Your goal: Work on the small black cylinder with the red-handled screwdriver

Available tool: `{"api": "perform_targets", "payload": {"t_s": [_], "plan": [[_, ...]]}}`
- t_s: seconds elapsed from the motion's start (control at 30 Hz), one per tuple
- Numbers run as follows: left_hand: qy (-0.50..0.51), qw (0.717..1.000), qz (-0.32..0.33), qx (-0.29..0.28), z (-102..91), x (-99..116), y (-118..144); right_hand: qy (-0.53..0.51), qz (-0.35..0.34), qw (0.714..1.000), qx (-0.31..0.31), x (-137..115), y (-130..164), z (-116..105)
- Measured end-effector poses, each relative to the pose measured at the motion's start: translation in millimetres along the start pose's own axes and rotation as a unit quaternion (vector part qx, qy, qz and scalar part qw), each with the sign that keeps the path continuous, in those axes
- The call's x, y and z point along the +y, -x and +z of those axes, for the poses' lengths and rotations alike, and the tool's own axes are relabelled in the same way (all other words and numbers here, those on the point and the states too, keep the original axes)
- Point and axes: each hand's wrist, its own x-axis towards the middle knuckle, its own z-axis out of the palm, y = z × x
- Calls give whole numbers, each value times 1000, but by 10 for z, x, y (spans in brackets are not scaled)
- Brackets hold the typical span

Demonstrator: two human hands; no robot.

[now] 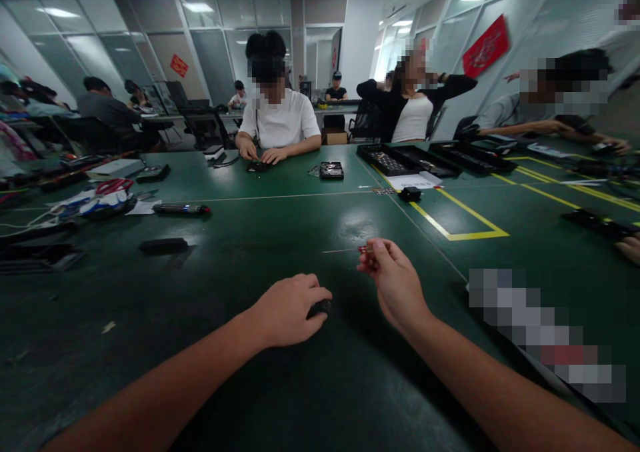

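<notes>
The person's left hand was curled down over a small black part on the green table mat, fingers closed around it so only one dark end poked out by the fingertips. The right hand hovered just above the mat, thumb and forefinger pinched on a thin screwdriver with a reddish grip, its fine metal shaft pointing left.

The black part looked like hard plastic, light and rigid, probably a bit slick, so holding it by the sides and pressing it flat into the mat seemed the sensible grip. The screwdriver looked slim enough to roll, best held at the grip.

The mat was matte, a little shiny under the lights. Further off lay a black bar and black trays, and a person in a white shirt sat opposite.
</notes>
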Motion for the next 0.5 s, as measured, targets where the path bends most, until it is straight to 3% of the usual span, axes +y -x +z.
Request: {"api": "perform_targets", "payload": {"t_s": [0.27, 0.4, 0.5], "plan": [[-45, 999, -3, -9, 68, -49, -72, 13, -10, 1000, -14, 6, -4, -5], [69, 995, -68, 32, 31, -115, -73, 17, -5, 1000, -19, 9, -12, -11], [195, 971, -114, 77, -37, -217, -88, 21, -3, 1000, -20, 2, -8, -6]]}}
